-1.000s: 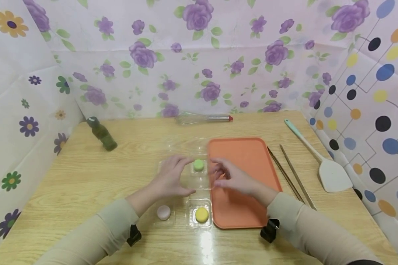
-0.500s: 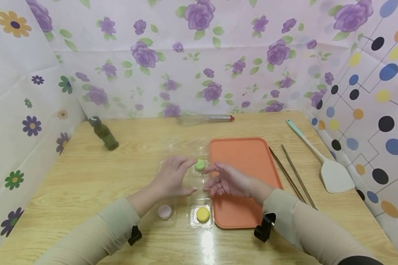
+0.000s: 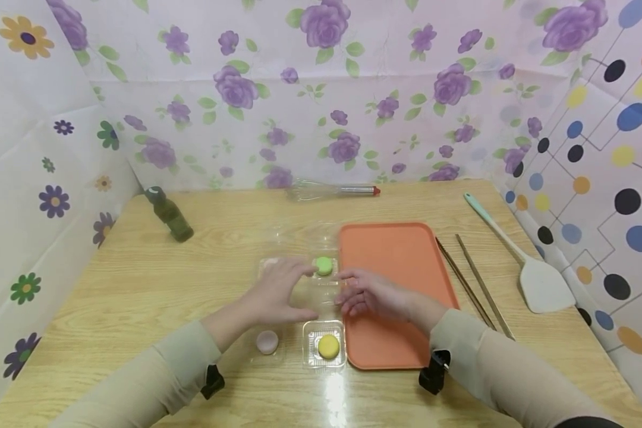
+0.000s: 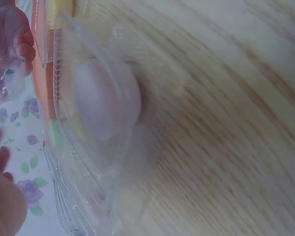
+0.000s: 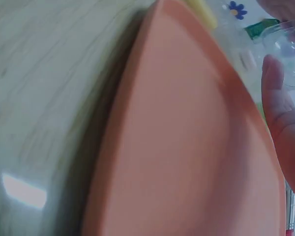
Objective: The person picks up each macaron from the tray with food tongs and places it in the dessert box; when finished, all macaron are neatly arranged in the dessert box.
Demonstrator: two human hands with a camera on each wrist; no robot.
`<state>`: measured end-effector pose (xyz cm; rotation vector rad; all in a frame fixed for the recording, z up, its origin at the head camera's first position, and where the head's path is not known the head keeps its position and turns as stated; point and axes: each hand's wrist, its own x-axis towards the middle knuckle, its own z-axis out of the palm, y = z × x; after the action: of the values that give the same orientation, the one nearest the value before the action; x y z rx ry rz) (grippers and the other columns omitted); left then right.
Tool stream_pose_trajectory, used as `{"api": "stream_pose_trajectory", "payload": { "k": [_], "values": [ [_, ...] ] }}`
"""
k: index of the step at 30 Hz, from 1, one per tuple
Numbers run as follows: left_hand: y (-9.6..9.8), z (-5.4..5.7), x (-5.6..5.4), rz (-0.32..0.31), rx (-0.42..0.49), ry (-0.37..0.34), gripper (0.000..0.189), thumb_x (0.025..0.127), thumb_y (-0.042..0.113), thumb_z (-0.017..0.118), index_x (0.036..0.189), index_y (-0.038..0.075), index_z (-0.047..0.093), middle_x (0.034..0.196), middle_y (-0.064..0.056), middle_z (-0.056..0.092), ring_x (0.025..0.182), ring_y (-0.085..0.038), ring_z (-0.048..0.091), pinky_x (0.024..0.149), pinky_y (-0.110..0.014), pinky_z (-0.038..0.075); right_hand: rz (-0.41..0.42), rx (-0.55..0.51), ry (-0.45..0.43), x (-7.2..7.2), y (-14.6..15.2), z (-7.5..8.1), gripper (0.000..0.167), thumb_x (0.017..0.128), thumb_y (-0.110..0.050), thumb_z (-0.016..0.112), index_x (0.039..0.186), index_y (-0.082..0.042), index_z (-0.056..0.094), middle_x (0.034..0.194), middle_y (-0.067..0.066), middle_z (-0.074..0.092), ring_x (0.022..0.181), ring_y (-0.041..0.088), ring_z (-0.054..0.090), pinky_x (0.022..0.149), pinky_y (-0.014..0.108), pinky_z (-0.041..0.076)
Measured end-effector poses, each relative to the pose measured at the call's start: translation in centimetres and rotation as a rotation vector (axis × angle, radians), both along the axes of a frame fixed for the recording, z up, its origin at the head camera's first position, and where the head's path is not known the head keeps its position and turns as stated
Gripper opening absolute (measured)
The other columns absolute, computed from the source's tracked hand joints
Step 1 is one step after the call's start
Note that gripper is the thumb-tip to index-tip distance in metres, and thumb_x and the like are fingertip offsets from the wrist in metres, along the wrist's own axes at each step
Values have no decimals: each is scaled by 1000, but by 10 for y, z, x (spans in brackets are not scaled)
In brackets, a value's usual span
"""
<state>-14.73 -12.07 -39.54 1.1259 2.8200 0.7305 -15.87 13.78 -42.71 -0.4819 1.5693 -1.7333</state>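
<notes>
Behind a pale wooden table [image 3: 139, 297], purple-flowered sheeting [image 3: 299, 119] is hung. The left hand [image 3: 278, 294] is held fingers apart, perhaps steadying a clear plastic piece [image 5: 281, 44] between the hands. Nearer, a round yellow disc [image 3: 329, 346] is presumably kept from sliding by its clear plastic box [image 3: 308, 360]. On the right hand [image 3: 377, 295], fingers are half-bent over a rectangular orange tray [image 3: 390, 249]; grip cannot be told.

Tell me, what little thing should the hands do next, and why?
Maybe fold the clear lid down over the yellow macaron: its box is open, and that lid is right between the left hand and the right hand.
</notes>
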Motion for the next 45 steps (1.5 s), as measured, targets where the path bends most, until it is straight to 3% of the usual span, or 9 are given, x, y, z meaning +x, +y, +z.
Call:
{"api": "stream_pose_trajectory", "payload": {
  "k": [3, 7, 11, 17, 20, 25, 33, 39, 45],
  "values": [
    [0, 1, 0, 13, 11, -160, 66, 82, 41, 68, 135, 7, 46, 122, -5, 56, 117, -26, 46, 98, -51, 36, -23, 11, 92, 1, 1, -3, 47, 97, -17, 41, 139, 1, 31, 121, 32, 50, 105, 41, 55, 92, 43, 47],
    [1, -1, -1, 2, 20, -289, 56, 90, 38, 59, 133, 5, 48, 119, -5, 59, 110, -25, 53, 92, -45, 43, -43, 72, 248, 3, 2, -4, 51, 92, -18, 54, 138, -2, 37, 122, 26, 51, 108, 40, 54, 94, 39, 45],
    [0, -4, -1, -30, 22, -339, 59, 87, 42, 62, 132, 5, 50, 119, -4, 60, 107, -21, 54, 91, -41, 45, -43, 103, 382, 7, 4, -3, 54, 88, -11, 60, 137, 0, 39, 123, 23, 53, 110, 34, 54, 96, 37, 43],
    [-3, -6, 3, -66, 25, -376, 68, 82, 48, 66, 134, 7, 48, 122, -1, 57, 110, -19, 51, 93, -41, 42, 24, 125, 449, 15, 4, 0, 65, 81, -9, 68, 136, 3, 36, 124, 21, 51, 111, 31, 53, 96, 35, 45],
    [-3, -7, 7, -72, 3, -356, 71, 79, 51, 67, 133, 9, 49, 122, -1, 56, 112, -19, 48, 94, -42, 41, 59, 207, 543, 19, 3, 1, 71, 78, -14, 73, 137, 1, 36, 127, 15, 50, 112, 24, 52, 97, 31, 43],
    [-4, -9, 13, -89, -93, -231, 76, 71, 56, 72, 129, 11, 52, 121, 1, 56, 112, -18, 45, 98, -43, 34, 92, 375, 769, 25, -1, -1, 75, 72, -26, 78, 134, -2, 43, 122, 3, 53, 108, 15, 51, 95, 29, 43],
    [-2, -12, 24, -109, -224, -121, 86, 62, 66, 71, 126, 13, 52, 115, 3, 57, 103, -14, 45, 89, -36, 32, 151, 553, 1058, 37, -4, -7, 78, 67, -40, 79, 132, -9, 47, 130, 2, 46, 122, 18, 38, 104, 39, 34],
    [0, -16, 29, -138, -304, -75, 89, 60, 72, 68, 124, 14, 52, 118, 5, 55, 104, -12, 45, 91, -35, 33, 172, 597, 1206, 41, -6, -13, 77, 64, -46, 78, 128, -14, 50, 126, -3, 49, 116, 13, 38, 101, 37, 33],
    [1, -19, 32, -165, -354, 16, 90, 58, 72, 69, 125, 16, 51, 120, 5, 53, 106, -13, 44, 91, -36, 34, 171, 581, 1276, 42, -6, -17, 78, 63, -47, 78, 128, -14, 51, 123, -3, 49, 111, 12, 40, 95, 34, 35]
  ]
}}
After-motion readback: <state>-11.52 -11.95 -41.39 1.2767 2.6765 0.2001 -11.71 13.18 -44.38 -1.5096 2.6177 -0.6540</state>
